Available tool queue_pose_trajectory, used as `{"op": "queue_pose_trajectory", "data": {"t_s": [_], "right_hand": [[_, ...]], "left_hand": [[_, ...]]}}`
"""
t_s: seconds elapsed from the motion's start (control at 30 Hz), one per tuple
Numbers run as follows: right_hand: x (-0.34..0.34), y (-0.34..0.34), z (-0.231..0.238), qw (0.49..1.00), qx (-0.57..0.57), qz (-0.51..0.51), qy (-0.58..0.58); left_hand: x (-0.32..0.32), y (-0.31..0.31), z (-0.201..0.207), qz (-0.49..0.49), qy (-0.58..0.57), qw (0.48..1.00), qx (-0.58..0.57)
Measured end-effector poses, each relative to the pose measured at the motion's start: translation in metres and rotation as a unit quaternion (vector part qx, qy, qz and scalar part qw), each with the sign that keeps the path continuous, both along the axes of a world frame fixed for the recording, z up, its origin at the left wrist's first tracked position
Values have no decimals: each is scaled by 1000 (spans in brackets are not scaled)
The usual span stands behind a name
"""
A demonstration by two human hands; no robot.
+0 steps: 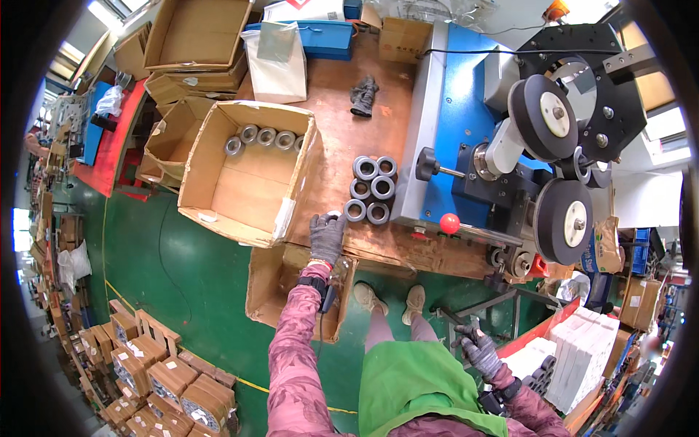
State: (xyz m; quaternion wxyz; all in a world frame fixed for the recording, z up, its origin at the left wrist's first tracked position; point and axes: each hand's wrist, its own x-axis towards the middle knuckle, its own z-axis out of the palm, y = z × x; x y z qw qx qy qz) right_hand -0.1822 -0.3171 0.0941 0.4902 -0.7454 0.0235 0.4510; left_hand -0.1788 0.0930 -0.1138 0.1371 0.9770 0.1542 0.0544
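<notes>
My left hand (328, 239) sits between carton (233, 186) and rings (372, 190), machine (460, 95) blocking beyond; its grip I can't tell. Right hand (480, 351): fingers loosely spread.

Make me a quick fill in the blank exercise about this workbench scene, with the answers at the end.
1. The gloved hand at the front edge of the table is the person's ____ one.
2. On the tabletop beside the machine, the tops of ____ dark rings show in a cluster.
3. The round ball knob at the machine's near side is ____.
4. The person wears an apron whose colour is ____.

Missing words: left; six; red; green.
</notes>
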Motion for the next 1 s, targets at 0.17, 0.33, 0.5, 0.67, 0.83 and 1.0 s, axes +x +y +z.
{"op": "queue_pose_trajectory", "data": {"t_s": [0.17,0.33,0.5,0.67,0.83,1.0], "right_hand": [[37,16,-9,938,-24,223,-265],[69,106,23,884,221,143,-386],[38,114,47,895,252,276,242],[13,90,122,863,283,353,224],[-2,97,153,795,380,438,-177],[-39,131,162,759,406,424,-282]], "left_hand": [[-45,-38,56,250,-119,670,-688],[-88,-123,193,197,-172,600,-756],[-112,-173,288,208,-231,734,-604],[-139,-183,329,225,-301,742,-555],[-151,-172,325,203,-332,705,-593],[-175,-133,311,167,-370,605,-685]]}}
